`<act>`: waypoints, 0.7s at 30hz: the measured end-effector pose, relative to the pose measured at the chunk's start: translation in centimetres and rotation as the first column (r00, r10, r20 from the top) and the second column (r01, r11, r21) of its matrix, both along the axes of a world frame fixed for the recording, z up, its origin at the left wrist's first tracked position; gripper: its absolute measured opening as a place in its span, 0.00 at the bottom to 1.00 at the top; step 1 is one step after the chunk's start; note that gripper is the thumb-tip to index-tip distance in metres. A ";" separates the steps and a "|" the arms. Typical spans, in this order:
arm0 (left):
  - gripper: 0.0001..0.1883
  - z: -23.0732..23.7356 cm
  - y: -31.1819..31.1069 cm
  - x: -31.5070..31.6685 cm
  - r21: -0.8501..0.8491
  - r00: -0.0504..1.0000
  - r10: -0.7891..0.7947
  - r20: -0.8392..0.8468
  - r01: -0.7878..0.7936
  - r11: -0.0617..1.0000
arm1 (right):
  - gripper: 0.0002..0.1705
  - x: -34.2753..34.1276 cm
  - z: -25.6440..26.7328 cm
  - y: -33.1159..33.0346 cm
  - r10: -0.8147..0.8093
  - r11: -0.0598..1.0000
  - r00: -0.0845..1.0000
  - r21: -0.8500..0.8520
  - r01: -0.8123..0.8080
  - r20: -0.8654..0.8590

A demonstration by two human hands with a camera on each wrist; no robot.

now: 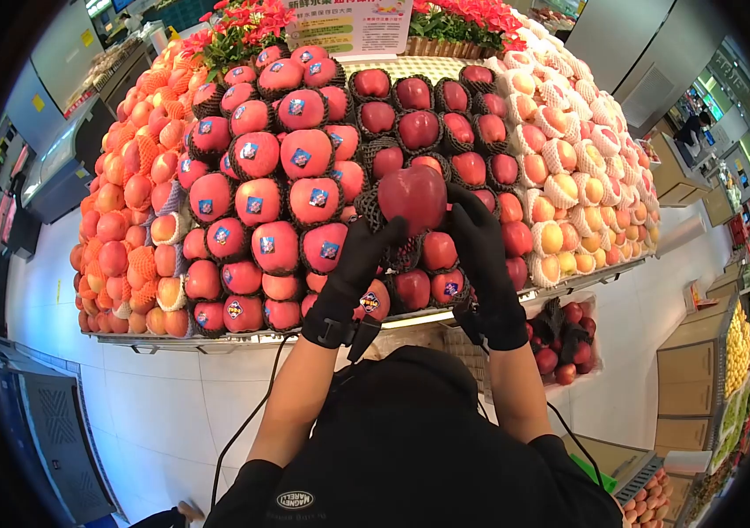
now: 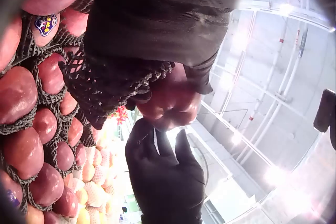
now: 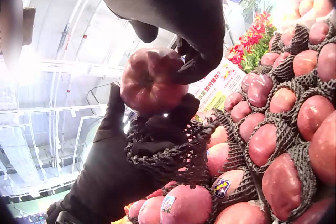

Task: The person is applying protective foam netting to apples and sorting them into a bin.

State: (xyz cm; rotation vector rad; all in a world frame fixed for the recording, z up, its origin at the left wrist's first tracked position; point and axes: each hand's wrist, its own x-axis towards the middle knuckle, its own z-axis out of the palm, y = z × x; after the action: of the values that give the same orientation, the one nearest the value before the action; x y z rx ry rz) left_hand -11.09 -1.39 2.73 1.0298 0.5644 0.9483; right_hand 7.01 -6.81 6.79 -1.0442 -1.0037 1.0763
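Observation:
A dark red apple [image 1: 413, 201] is held up above the fruit display in my gloved left hand [image 1: 362, 255]. The left thumb lies along one side of it, and the fingers support it from below together with a black foam net [image 3: 163, 153]. Part of this net hangs loose around the left fingers, and the apple's dimpled end [image 3: 147, 79] is bare. My gloved right hand [image 1: 483, 255] is on the apple's other side, loosely bent, with fingertips at its skin. In the right wrist view, the right thumb stands apart from the apple.
Large stickered apples [image 1: 256, 154] in black nets fill the display's left middle. Smaller dark red apples [image 1: 419, 129] lie directly behind the hands. Pale netted fruit [image 1: 568, 158] is stacked at right, orange-netted fruit [image 1: 142, 158] at left. A box of dark apples [image 1: 566, 348] stands low at right.

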 end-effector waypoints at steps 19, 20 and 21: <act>0.41 1.2 -0.2 0.7 0.405 0.998 0.044 -0.053 -0.019 0.914 | 0.49 2.0 1.6 -2.3 0.216 0.954 0.931 0.138 -0.265 0.295; 0.42 1.2 -0.2 0.7 0.432 0.997 0.053 -0.054 -0.024 0.902 | 0.49 2.0 1.6 -2.4 0.218 0.954 0.933 0.137 -0.265 0.287; 0.42 1.2 -0.2 0.7 0.446 0.995 0.062 -0.075 -0.022 0.895 | 0.49 1.8 1.8 -2.5 0.216 0.958 0.931 0.120 -0.260 0.294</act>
State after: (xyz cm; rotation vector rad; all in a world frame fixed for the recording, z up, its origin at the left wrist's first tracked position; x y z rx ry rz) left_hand -10.40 -1.61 3.91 1.4814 0.4502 1.1034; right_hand 8.81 -9.30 8.60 -0.9780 -1.4512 1.0428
